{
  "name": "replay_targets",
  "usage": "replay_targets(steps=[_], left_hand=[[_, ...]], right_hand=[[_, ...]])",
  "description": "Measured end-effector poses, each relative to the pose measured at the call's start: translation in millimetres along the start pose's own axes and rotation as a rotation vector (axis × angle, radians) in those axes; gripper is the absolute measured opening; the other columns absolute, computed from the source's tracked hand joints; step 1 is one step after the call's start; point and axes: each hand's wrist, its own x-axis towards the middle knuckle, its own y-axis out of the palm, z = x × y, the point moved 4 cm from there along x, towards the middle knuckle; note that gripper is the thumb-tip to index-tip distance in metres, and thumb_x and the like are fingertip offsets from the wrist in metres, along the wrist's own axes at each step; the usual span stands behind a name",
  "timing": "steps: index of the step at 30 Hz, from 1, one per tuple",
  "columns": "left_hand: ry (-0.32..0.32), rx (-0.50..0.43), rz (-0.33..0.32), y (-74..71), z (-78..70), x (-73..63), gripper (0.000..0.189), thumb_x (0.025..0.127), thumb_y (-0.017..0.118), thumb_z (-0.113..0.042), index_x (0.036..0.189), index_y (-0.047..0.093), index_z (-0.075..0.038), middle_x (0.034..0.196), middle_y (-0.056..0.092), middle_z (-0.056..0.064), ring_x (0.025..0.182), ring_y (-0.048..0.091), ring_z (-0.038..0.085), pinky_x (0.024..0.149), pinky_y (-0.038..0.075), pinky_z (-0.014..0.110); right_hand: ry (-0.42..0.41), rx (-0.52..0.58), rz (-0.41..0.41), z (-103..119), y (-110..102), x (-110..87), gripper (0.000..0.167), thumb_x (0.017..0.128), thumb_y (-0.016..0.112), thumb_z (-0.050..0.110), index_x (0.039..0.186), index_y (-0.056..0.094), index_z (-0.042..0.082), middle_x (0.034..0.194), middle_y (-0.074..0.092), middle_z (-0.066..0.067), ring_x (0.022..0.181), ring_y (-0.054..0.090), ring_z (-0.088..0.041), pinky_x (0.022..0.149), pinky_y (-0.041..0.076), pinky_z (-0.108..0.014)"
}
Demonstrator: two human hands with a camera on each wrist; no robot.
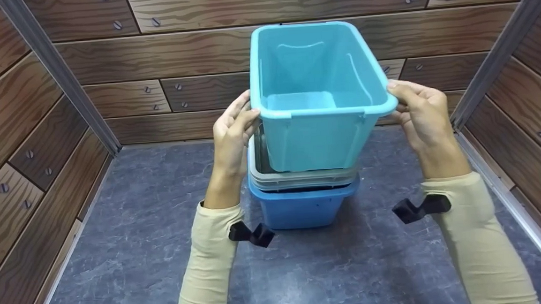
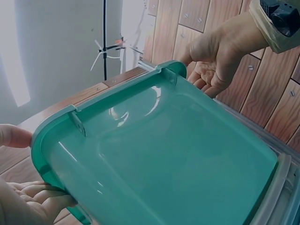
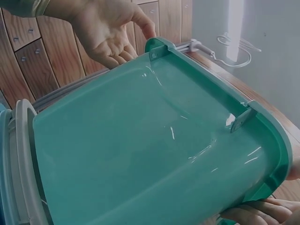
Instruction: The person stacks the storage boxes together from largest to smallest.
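A turquoise plastic bin (image 1: 319,139), open side up and with nothing inside, is held by its rim between both hands. At its near left corner, the left hand (image 1: 233,134) pinches the rim, thumb on top and fingers beneath. The right hand (image 1: 424,112) grips the rim's near right corner in the same way. Under the turquoise bin stands a stack: a grey bin (image 1: 295,179) set into a blue bin (image 1: 304,211). In the left wrist view the turquoise bin's base comes right at the grey bin's rim (image 2: 272,197). Much of the stack's opening is hidden behind the turquoise bin.
The stack stands on a dark marbled floor (image 1: 153,225). Wood-patterned panels (image 1: 198,53) form the back and sides, with metal posts (image 1: 59,71) in the corners and a metal strip (image 1: 523,221) along the right floor edge.
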Motion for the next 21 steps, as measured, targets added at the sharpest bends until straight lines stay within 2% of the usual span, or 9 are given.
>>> replay_targets(steps=[5,21], left_hand=[[-0.004,0.0,-0.008,-3.7,0.1,0.4,0.057,0.088,0.049,0.0,0.142,0.036,0.01,0.15,0.042,0.023,0.138,0.044,0.035,0.117,0.039,0.045],[-0.043,0.017,-0.009,-15.2,3.9,4.1,0.057,0.086,0.048,0.0,0.142,0.038,0.01,0.147,0.043,0.027,0.137,0.044,0.037,0.118,0.037,0.043]], right_hand=[[0.049,0.038,0.015,-3,2,3.2,0.008,0.088,0.066,0.002,0.087,0.074,0.002,0.075,0.075,-0.007,0.065,0.071,-0.011,0.064,0.061,-0.021],[0.076,-0.05,0.074,-7,6,6.5,0.009,0.087,0.067,0.003,0.085,0.075,0.006,0.076,0.076,-0.004,0.068,0.072,-0.009,0.066,0.06,-0.018]])
